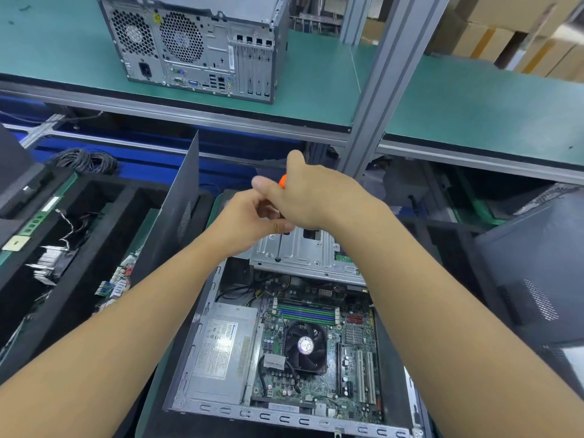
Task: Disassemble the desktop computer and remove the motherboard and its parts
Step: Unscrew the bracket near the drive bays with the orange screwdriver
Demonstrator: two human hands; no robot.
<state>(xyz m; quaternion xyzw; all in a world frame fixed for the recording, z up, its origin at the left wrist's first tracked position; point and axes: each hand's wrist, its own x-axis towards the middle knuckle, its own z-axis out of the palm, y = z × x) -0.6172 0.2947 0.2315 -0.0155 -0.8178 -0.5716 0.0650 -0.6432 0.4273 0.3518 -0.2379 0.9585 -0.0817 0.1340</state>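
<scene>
Early stage: the desktop computer (284, 417) lies open, but the motherboard (354, 374) sits inside with fan (305, 344), memory (306, 311) and power supply (221, 349) all mounted. The right hand (313, 197) grips the screwdriver (279, 245) handle, the left hand (249, 216) pinches its shaft, tip on the drive cage (303, 251)

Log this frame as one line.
right hand: grips screwdriver handle | left hand: pinches shaft | tip: on drive cage | motherboard: in open case
</scene>
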